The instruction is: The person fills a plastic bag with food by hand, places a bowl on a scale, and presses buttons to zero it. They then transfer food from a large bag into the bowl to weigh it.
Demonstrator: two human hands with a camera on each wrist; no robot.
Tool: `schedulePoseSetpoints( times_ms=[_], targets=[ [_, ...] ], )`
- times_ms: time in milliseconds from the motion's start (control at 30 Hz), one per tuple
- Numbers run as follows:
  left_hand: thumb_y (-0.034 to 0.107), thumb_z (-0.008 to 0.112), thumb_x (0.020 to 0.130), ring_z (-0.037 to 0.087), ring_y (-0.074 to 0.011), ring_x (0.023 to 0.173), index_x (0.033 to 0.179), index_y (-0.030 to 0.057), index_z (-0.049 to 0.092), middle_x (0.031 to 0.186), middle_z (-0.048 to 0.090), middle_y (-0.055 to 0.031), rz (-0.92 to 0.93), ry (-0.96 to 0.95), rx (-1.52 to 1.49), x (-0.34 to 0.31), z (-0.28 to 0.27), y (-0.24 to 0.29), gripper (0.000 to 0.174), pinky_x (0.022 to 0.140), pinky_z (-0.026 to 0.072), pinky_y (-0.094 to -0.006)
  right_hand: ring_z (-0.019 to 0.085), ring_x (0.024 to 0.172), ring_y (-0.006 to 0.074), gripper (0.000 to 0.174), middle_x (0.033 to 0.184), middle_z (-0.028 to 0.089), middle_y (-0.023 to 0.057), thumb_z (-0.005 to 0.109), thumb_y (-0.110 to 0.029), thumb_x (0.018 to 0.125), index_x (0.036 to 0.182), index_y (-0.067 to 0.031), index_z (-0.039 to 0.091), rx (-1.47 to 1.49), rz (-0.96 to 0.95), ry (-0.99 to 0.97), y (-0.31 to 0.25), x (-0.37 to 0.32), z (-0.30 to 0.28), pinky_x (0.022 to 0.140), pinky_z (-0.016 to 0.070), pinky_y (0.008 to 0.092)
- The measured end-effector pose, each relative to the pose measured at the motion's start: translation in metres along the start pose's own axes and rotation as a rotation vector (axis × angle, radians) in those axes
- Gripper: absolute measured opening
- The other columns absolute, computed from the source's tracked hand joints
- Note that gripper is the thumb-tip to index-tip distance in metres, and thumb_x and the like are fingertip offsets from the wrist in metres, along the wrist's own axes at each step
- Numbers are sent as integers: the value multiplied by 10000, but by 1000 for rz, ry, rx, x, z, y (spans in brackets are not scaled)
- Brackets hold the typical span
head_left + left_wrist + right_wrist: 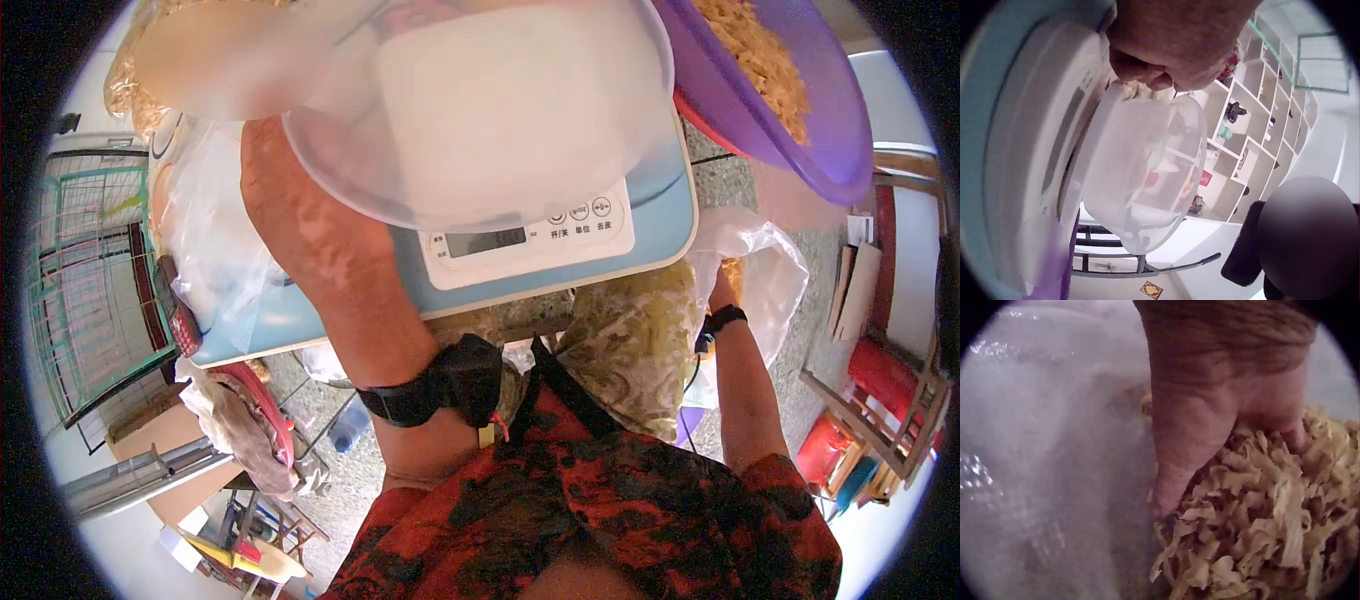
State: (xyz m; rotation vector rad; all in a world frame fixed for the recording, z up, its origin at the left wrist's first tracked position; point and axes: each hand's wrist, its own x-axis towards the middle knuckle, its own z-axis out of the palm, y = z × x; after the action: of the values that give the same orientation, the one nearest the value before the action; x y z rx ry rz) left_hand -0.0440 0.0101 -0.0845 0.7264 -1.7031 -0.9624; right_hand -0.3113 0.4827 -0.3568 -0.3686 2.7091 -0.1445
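Observation:
My right hand (1222, 425) is dug into pale dried strips (1254, 519), thumb on one side and fingers on the other, some fingertips buried. Around the strips stands a clear plastic bag (775, 275), low at the right in the head view. A translucent plastic bowl (480, 130) sits on a white digital scale (540, 260). Beside that bowl is my left hand (1175, 47), its fingers curled close to the rim with some pale strips showing under them. I cannot tell whether those fingers hold anything.
The scale rests on a light blue tabletop (275, 325). A purple basin (845, 130) holding more strips stands at the far right. A bag of strips (120, 80) is at the far left, near a clear plastic bag (215, 210). A wire cage (95, 280) stands beyond the table.

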Motion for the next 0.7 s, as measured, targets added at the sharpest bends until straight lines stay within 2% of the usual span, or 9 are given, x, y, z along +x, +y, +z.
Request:
schedulePoseSetpoints(
  times_ms=[100,233,300,400,433,500,567,600,700],
  targets=[
    [272,488,989,577,-158,778,1247,-6,538,867,588,-62,-13,16,32,0,-1,1,383,740,496,-290,533,1222,306,701,1384,509,177,363,-586,957,1387,-35,421,-83,190,40,-17,4,-2,991,446,405],
    [284,452,1012,564,-137,758,1254,-10,537,852,574,-41,105,-20,237,0,-3,0,390,723,494,-276,541,1217,307,713,1382,512,183,356,-600,954,1374,-30,443,-151,384,98,-38,0,-11,985,453,407],
    [290,434,1023,557,-126,748,1257,-11,537,844,567,-30,188,-49,402,3,-4,0,395,715,493,-270,535,1222,315,688,1380,511,188,389,-562,942,1371,-27,443,-153,379,112,-39,-3,-14,992,448,409],
    [299,407,1041,547,-111,733,1262,-14,537,832,556,-14,224,-65,517,8,-7,-3,404,702,491,-260,514,1237,337,626,1376,506,200,493,-438,907,1369,-22,426,-44,52,38,-24,-7,-8,1015,428,413],
    [302,398,1047,544,-105,728,1263,-15,537,828,552,-9,181,-65,476,9,-8,0,408,698,491,-256,507,1243,345,614,1374,505,204,527,-397,896,1369,-20,420,14,-56,-9,-20,-5,-6,1023,421,415],
    [297,400,1044,557,-118,769,1265,-23,537,856,569,-17,-23,35,172,14,-3,11,412,736,495,-275,493,1253,360,608,1371,501,213,596,-314,873,1368,-16,409,140,-259,-129,-13,-4,-6,1039,408,418],
    [292,397,1044,583,-139,836,1264,-30,537,916,607,-38,-538,244,-590,13,12,30,415,795,502,-303,478,1264,375,622,1368,498,221,665,-232,850,1367,-13,398,203,-322,-73,-5,-2,-5,1055,394,421],
    [299,401,1042,590,-153,883,1263,-28,540,969,618,-54,-508,212,-488,13,9,30,418,830,497,-317,512,1234,361,577,1300,559,214,691,-179,823,1324,-12,459,169,-369,140,-3,-1,-1,1039,404,409],
    [317,414,1033,604,-191,1010,1260,-23,546,1118,634,-97,-486,188,-377,11,3,31,430,916,483,-352,531,1221,329,607,1291,569,194,724,-124,790,1331,-36,465,267,-294,134,-8,-16,-39,1022,427,386]
  ],
)
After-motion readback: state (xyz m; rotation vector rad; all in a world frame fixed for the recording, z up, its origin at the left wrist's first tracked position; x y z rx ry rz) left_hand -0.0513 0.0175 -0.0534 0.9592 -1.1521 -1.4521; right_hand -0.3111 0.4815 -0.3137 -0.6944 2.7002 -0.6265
